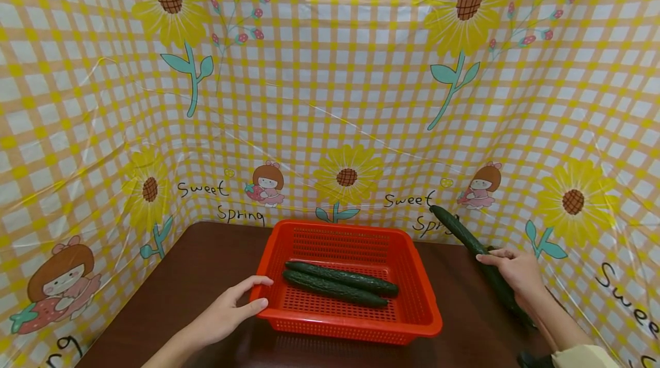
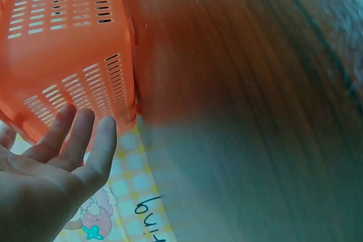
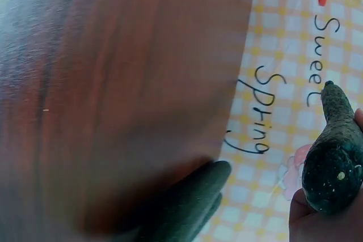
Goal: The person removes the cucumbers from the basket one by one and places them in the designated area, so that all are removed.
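Note:
My right hand [image 1: 519,277] grips a long dark green cucumber [image 1: 454,224] above the table, right of the basket, its far end tilted up. The right wrist view shows the blunt near end of this cucumber [image 3: 333,171] between thumb and fingers. Below it, more cucumbers [image 3: 190,205] lie on the table, partly cut off by the frame. Two cucumbers [image 1: 340,288] lie side by side in the red plastic basket [image 1: 356,325]. At the basket's left end, my left hand [image 1: 227,308] touches the rim with fingers extended and thumb apart; the left wrist view shows its fingers [image 2: 105,140] loosely spread against the perforated wall.
The dark brown wooden table [image 1: 206,265] carries the basket near its middle. Checked yellow-and-white cloth [image 1: 319,104] with sunflowers and cartoon figures rises at the back and both sides, close behind the basket.

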### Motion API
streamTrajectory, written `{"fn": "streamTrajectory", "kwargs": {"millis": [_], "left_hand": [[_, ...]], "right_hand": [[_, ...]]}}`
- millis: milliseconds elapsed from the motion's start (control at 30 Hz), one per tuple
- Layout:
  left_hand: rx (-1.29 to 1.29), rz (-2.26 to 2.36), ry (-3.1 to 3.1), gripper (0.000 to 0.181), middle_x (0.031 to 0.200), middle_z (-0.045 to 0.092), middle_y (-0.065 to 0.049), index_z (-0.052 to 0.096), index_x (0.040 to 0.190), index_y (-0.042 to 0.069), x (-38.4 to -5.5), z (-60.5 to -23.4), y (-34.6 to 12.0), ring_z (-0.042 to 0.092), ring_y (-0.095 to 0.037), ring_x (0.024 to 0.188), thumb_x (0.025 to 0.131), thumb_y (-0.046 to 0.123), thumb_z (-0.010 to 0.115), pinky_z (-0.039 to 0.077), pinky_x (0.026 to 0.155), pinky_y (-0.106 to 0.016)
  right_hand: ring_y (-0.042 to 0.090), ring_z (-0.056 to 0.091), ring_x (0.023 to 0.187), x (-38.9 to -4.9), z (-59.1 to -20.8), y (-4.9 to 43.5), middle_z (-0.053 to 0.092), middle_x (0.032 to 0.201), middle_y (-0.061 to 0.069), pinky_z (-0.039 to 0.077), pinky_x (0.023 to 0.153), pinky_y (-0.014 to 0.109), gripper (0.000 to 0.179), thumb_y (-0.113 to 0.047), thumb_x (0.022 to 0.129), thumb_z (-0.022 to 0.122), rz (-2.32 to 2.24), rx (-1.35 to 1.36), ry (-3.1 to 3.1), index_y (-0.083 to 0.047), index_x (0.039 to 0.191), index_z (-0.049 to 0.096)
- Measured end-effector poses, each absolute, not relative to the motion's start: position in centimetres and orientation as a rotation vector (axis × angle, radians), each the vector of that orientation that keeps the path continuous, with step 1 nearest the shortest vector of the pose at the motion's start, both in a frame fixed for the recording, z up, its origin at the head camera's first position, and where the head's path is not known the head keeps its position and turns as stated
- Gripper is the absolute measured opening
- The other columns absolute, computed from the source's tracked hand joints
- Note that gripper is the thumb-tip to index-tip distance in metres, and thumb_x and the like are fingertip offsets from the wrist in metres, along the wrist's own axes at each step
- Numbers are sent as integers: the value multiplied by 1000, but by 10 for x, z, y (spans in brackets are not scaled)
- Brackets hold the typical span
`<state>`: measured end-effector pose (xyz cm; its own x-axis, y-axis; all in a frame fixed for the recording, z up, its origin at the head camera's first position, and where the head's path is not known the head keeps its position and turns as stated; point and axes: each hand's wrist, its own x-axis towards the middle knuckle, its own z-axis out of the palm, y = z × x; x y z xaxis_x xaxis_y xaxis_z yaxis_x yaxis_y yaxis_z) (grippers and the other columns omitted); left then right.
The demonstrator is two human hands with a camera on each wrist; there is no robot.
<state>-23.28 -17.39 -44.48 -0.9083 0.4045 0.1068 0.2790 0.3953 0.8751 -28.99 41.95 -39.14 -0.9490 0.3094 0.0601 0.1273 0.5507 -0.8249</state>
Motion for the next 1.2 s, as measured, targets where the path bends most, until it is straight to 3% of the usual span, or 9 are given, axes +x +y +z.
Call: {"fn": "streamTrajectory", "kwargs": {"millis": [133,467,667,900,1000,1200], "left_hand": [[625,1536,2530,40,142,56,-7,56,137,17,-232,-445,-174,40,-33,138,101,35,60,36,105,-55],[619,1526,2546,40,141,57,-6,56,137,17,-231,-444,-173,39,-34,139,101,35,60,35,107,-57],[616,1526,2533,41,142,56,-6,56,137,17,-231,-443,-172,38,-34,140,101,36,60,35,107,-57],[615,1518,2547,41,140,57,-6,57,136,17,-231,-443,-172,40,-34,138,101,36,60,36,106,-56],[614,1522,2551,40,140,57,-6,57,136,17,-231,-443,-172,40,-33,138,101,35,60,36,106,-56],[615,1525,2544,40,141,56,-6,56,137,16,-232,-444,-172,38,-34,139,101,35,60,35,107,-57]], "right_hand": [[52,39,128,-288,-400,426,41,146,34,45,93,55,46,-43,90,74,1306,-382,-2618,1,105,75],[51,44,124,-286,-420,435,68,111,20,45,93,60,24,-27,91,69,1231,-474,-2622,-6,87,79],[56,43,123,-286,-428,442,67,112,24,42,94,65,24,-28,89,68,1178,-548,-2664,-8,84,79],[54,50,117,-287,-435,445,69,72,6,46,89,61,26,-26,88,67,1129,-595,-2686,-11,67,73],[53,52,114,-289,-437,444,68,70,6,47,86,58,28,-29,87,71,1113,-630,-2675,-11,65,71],[51,57,104,-289,-437,442,73,90,18,50,74,51,29,-33,85,73,1013,-644,-2709,-10,67,72]]}}
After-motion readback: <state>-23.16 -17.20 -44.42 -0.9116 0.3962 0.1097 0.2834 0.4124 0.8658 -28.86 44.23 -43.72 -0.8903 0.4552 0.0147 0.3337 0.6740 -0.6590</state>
